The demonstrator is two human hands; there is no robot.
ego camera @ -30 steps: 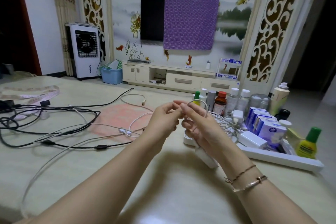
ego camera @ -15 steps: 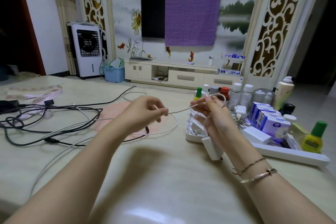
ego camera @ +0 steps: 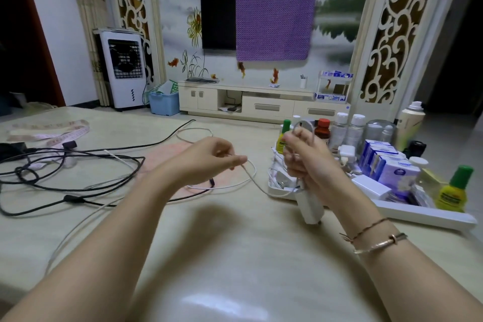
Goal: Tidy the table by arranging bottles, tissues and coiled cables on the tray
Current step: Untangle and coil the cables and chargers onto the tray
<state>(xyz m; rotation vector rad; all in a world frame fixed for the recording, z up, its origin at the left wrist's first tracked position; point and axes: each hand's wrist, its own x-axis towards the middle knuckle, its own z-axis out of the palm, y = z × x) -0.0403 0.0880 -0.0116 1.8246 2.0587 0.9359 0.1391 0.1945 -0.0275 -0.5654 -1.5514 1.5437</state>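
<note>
My right hand grips a partly coiled white cable with its white plug block hanging below the palm, just in front of the white tray. My left hand pinches the same white cable a short way along; the slack sags between the hands and loops over the table. The tray holds several bottles, blue-and-white tissue packs, a white charger and coiled white cables.
Tangled black cables lie at the left of the beige table, with a measuring tape behind them. A pink mat sits mid-table. A yellow bottle with a green cap stands at the tray's right end.
My hands have drawn apart: the left slid leftward along the white cable, the right stayed near the tray with the coil. The loose cable on the table shifted.
</note>
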